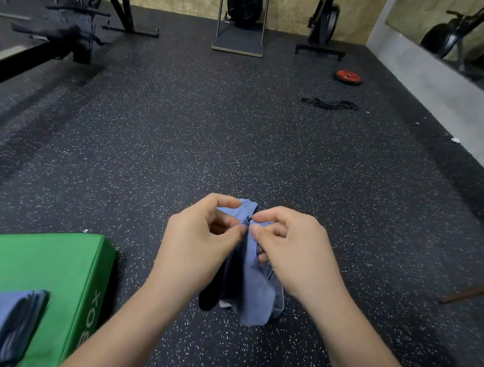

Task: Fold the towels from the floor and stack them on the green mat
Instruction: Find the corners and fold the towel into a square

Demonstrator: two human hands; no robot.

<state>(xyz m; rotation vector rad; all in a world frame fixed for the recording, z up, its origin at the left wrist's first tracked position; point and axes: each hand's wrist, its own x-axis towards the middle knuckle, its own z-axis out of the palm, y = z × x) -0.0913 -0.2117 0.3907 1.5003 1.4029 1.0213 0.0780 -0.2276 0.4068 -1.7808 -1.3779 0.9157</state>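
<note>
**Operator:** State the hand positions.

**Technician:** The left hand (204,232) and the right hand (291,242) meet at lower centre of the frame, fingers curled. Each pinches the top edge of the soft blue cloth towel (253,290) between thumb and forefinger, and the two pinch points almost touch. The towel hangs below them in loose, bunched layers. Whether its lower end touches the black speckled rubber floor (237,141) cannot be told.

**Operator:** What can fail from here?

**Technician:** Three faults are likely.
1. With the grips this close together, the edge is not spread, so a fold made now probably sets crooked.
2. The pinches hold little cloth. A slip on either side would drop a corner and let the layers fall apart.
3. The hanging end may drag on the floor during the carry and undo the fold.

**Operator:** Where does the towel go?

**Technician:** To the thick green padded mat (49,257) at lower left of the frame, where a stack of folded blue towels (1,319) lies against the frame edge. An off-centre placement could tilt that stack.
</note>
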